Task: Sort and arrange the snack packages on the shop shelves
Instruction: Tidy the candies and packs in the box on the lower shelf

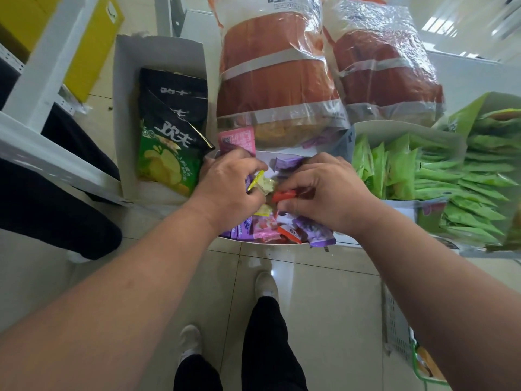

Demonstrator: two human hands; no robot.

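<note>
I see both hands in a white tray of mixed small packets: my left hand pinches a yellow packet, my right hand pinches a red packet. Beyond stand two big orange bags.

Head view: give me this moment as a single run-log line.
phase: sorting mixed box | left hand: holds yellow packet | right hand: pinches red packet | chip bags: untouched

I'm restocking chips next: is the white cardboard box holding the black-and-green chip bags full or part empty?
Part empty. The white cardboard box holds a few black-and-green chip bags; its bare inner wall shows beside them.
</note>
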